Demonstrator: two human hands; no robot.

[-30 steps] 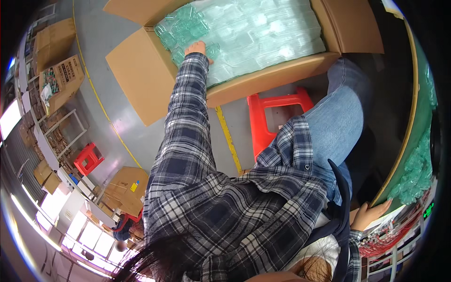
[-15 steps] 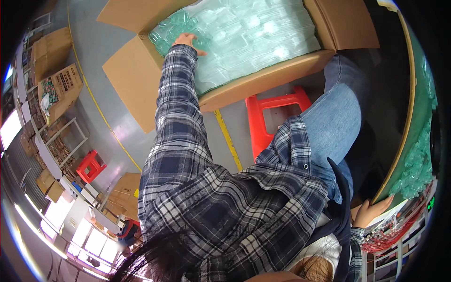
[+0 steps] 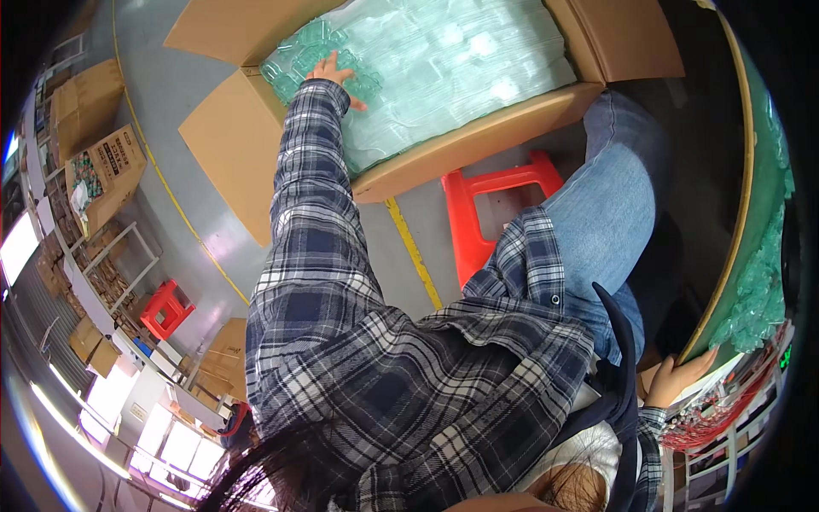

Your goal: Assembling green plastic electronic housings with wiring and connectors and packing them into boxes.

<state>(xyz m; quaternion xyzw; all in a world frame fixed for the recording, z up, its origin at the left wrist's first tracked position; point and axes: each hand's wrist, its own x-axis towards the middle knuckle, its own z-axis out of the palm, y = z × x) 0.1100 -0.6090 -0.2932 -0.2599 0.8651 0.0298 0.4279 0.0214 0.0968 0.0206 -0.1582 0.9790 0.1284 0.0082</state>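
Note:
A large open carton [image 3: 478, 136] is filled with pale, frosted-looking plastic [image 3: 444, 85] in rows. Loose clear green plastic pieces [image 3: 294, 53] lie in its left corner. Over these pieces my left hand [image 3: 331, 72] rests with fingers spread, and nothing shows gripped in it. My right hand [image 3: 676, 379] is at the near edge of the green-topped table [image 3: 725, 290] on the right, its fingers stretched out along that edge. More clear green plastic pieces [image 3: 751, 311] are heaped on the tabletop.
Below the carton's near side stands a red plastic stool [image 3: 465, 222]; another red stool [image 3: 166, 309] is farther left. Carton flaps [image 3: 226, 149] stick out on the left. Shelving and cartons [image 3: 115, 171] line the left side. Red strands [image 3: 725, 418] hang by a white rack at lower right.
My left hand has shifted slightly up and left over the loose plastic pieces, its fingers now more spread. The view has moved a little; my right hand stays at the table edge.

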